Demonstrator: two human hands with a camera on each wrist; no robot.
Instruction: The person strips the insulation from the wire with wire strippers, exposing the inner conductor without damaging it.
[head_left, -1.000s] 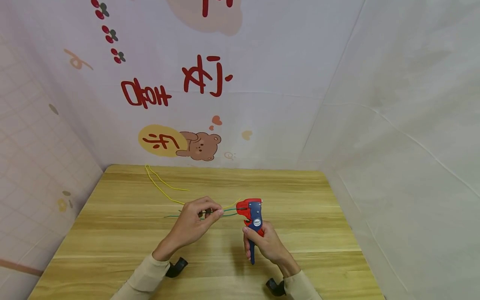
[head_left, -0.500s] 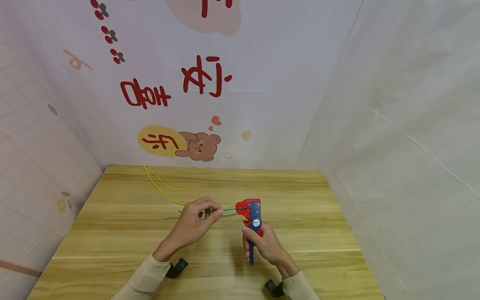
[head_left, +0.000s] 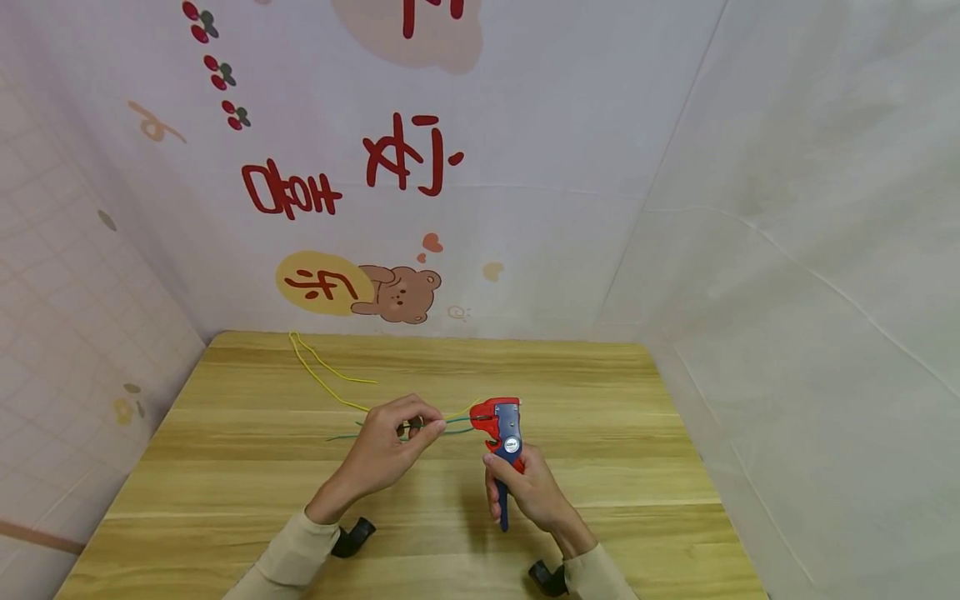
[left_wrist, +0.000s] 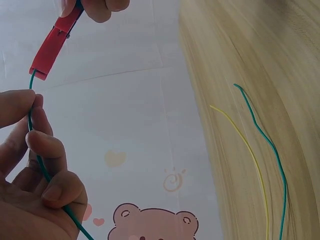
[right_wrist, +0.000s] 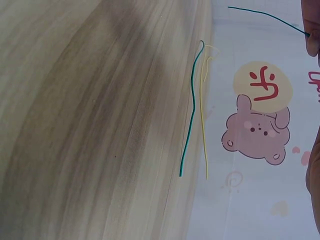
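Observation:
My left hand pinches a green wire between thumb and fingertips, and the wire trails across the palm side of the fingers. The wire's far end enters the red head of a wire stripper; how deep it goes in is hidden. Around the stripper's blue handle grips my right hand, thumb across the near side. In the left wrist view the red stripper head sits just beyond the left fingertips. In the right wrist view, the wire's loose tail sticks out from the left fingers.
On the wooden table lie a second green wire and a long yellow wire, bent double at the far left. Black curved pieces show beside both wrists. Printed cloth walls stand behind and along the sides.
My right hand and the stripper have shifted very slightly left. The left hand keeps its place and its pinch on the green wire.

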